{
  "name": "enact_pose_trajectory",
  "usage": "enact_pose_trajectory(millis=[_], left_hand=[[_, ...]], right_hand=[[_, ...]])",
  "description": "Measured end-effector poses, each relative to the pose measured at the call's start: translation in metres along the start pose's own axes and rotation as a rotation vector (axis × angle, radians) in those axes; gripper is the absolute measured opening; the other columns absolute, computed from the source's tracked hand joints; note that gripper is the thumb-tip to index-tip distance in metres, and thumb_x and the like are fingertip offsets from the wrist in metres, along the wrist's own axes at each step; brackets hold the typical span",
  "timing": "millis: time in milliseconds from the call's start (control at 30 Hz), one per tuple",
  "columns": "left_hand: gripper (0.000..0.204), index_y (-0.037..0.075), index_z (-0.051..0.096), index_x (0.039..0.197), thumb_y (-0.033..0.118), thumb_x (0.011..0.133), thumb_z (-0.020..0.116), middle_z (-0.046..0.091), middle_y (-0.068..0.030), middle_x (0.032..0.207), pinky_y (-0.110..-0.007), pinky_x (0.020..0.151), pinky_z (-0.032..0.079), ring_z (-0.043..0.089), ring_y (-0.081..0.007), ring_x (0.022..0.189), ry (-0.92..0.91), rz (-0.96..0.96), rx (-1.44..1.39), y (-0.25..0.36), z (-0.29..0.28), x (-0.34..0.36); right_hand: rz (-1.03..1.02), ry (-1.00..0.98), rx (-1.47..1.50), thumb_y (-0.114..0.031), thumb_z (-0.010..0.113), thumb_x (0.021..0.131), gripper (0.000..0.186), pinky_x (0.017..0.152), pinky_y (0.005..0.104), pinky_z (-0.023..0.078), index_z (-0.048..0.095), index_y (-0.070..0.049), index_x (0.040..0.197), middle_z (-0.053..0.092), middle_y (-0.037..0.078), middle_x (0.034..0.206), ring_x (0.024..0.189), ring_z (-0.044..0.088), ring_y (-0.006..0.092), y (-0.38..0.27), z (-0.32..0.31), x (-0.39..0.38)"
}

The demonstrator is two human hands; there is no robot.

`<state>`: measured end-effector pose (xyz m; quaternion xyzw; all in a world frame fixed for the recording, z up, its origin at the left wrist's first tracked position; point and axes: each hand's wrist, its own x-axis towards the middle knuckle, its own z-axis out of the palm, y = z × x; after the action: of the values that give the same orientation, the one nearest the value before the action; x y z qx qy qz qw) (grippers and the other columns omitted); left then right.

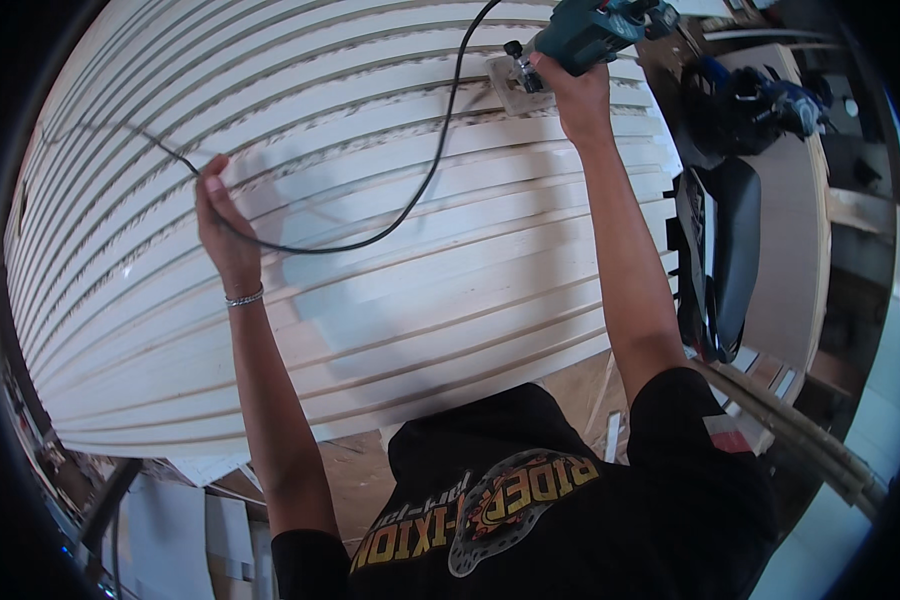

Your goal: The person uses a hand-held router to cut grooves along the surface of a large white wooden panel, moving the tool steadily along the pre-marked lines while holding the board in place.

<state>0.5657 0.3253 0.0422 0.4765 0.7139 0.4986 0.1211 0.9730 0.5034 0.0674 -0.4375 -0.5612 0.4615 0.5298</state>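
My right hand is closed round the teal body of a corded trim router. The router's flat base plate rests on a wide white panel at the far right. Long parallel grooves run across the panel, and dark shavings lie along several of them. Farther left, my raised left hand has its fingers closed on the black power cord. From that hand the cord sags over the panel, then rises past the top edge near the router.
Beyond the panel's right edge lies a blue power tool. Nearer me is a black curved, padded-looking object, beside a light wooden board. Long wooden strips slant at the lower right. Pale sheets stand at the lower left.
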Motion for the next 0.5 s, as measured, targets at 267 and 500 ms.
enact_pose_trajectory(millis=[267,500], left_hand=[[0.055,-0.008,0.047,0.137,0.039,0.111,0.032,0.058,-0.0274,0.138,-0.05,0.116,0.042,0.052,-0.0335,0.137,0.476,0.006,-0.225,0.02,-0.242,-0.002],[0.057,-0.01,0.05,0.135,0.037,0.113,0.027,0.061,-0.0265,0.137,-0.044,0.115,0.047,0.058,-0.0316,0.132,0.57,0.05,0.142,0.008,-0.453,-0.003]], right_hand=[[0.033,-0.166,-0.004,-0.011,0.082,0.083,0.043,0.089,0.0326,0.053,0.061,-0.003,0.12,0.069,0.006,0.109,0.099,0.066,0.0161,-0.007,0.133,-0.028],[0.012,-0.398,0.112,-0.007,0.08,0.084,0.039,0.093,0.033,0.049,0.062,-0.004,0.118,0.067,0.003,0.109,0.101,0.063,0.0142,-0.015,0.283,-0.054]])
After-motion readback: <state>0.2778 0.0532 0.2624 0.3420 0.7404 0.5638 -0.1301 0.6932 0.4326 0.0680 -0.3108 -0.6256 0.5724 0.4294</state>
